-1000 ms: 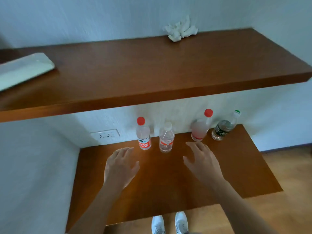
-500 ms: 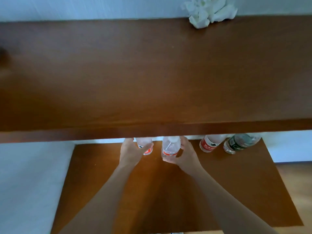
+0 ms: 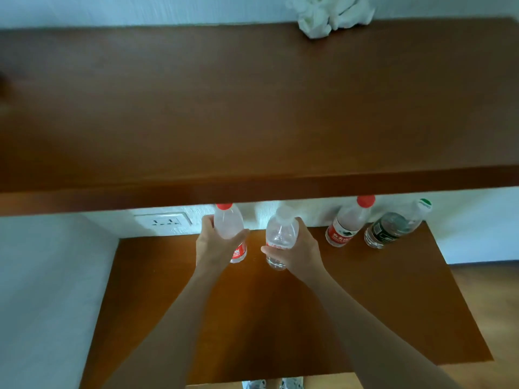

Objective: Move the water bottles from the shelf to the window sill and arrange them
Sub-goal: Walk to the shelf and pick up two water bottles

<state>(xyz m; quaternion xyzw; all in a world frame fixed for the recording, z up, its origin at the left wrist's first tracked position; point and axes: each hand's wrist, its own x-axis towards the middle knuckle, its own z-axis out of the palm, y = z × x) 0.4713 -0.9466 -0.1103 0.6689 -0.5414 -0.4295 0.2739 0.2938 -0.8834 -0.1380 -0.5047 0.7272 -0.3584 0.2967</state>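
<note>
Two bottles in hand at once! The left hand (image 3: 214,249) wraps its fingers round the clear plastic red-capped bottle (image 3: 229,224), and the right hand (image 3: 302,249) clutches the clear white-capped bottle (image 3: 280,233) just beside it. Both bottles are over the back of the lower brown wooden shelf (image 3: 379,304). To the right, a red-labelled bottle (image 3: 346,227) and a green-capped dark-labelled bottle (image 3: 393,228) stand side by side against the wall, under the upper wooden shelf (image 3: 252,108).

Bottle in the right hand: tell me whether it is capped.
Capped: a white cap tops the bottle that the right hand grips.
</note>
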